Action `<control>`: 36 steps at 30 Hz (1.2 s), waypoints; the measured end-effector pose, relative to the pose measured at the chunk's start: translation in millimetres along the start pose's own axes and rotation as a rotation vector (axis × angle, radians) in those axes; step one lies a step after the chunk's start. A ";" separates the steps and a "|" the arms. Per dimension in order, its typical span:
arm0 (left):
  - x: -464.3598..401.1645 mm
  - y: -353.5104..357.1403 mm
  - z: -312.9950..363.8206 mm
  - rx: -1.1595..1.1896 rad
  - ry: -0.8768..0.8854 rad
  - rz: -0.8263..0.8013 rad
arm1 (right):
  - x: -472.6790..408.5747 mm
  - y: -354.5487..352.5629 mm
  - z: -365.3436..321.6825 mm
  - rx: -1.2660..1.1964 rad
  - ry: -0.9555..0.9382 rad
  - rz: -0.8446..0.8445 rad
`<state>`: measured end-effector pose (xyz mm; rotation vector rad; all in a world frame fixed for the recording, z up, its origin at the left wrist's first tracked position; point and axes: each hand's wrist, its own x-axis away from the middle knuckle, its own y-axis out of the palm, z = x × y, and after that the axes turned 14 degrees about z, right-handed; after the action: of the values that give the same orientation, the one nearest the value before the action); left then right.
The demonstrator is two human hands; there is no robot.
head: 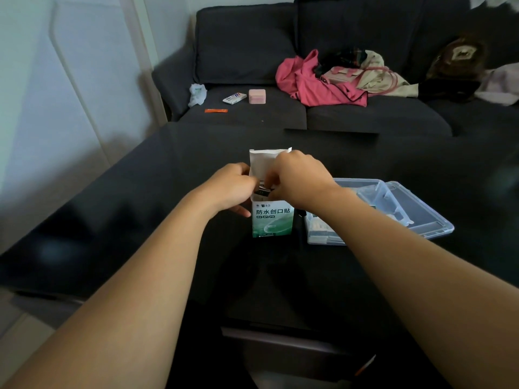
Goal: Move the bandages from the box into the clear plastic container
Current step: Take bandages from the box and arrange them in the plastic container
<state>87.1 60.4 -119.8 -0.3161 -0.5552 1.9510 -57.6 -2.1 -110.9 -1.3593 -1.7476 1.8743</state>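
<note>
A green and white bandage box (pixel 273 220) stands upright on the dark table (pixel 140 206) with its white top flap raised. My left hand (pixel 233 186) grips the box's left side near the top. The fingers of my right hand (pixel 297 178) reach into the open top and pinch the bandages (pixel 262 189), of which only a dark edge shows. The clear plastic container (pixel 373 192) lies just right of the box, its lid (pixel 421 211) open to the right. A few items lie inside it, partly hidden by my right forearm.
A dark sofa (pixel 309 113) stands behind the table. On it lie a pink box (pixel 257 96), a small packet (pixel 234 98), an orange strip (pixel 216 110), a white wad (pixel 197 94), pink clothing and bags (pixel 337 80). A white wall is at the left.
</note>
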 end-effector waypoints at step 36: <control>5.7 7.1 9.4 -0.134 0.149 0.119 | -6.2 0.1 -3.3 0.125 -0.040 -0.084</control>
<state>74.8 60.8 -115.3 -0.5854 -0.5814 1.9883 -51.8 -4.4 -107.8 -1.1923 -1.6490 1.9416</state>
